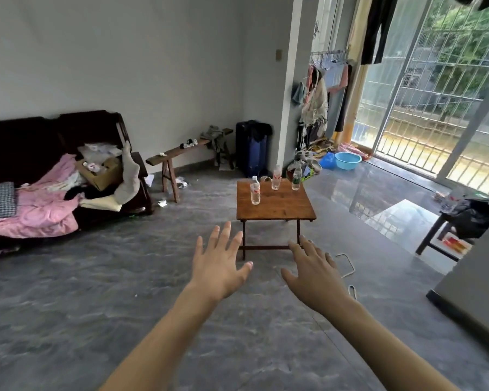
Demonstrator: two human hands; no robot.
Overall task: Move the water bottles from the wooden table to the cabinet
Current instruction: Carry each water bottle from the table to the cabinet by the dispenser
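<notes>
A small wooden table [275,208] stands in the middle of the room. Three clear water bottles stand upright on its far half: a red-labelled one [255,191] at the left, another red-labelled one [276,177] at the back middle, and a green-labelled one [296,177] at the back right. My left hand [219,263] and my right hand [314,269] reach forward side by side over the floor, short of the table's near edge. Both have fingers spread and hold nothing. A grey panel [474,277] at the right edge may be the cabinet's side; I cannot tell.
A dark sofa [40,170] piled with pink bedding lines the left wall. A wooden bench [181,153] and a dark suitcase [251,148] stand at the back. A blue basin [347,160] and hung clothes sit by the sliding door. A black stool [446,230] with bags stands at right. A cord [347,266] lies on the floor.
</notes>
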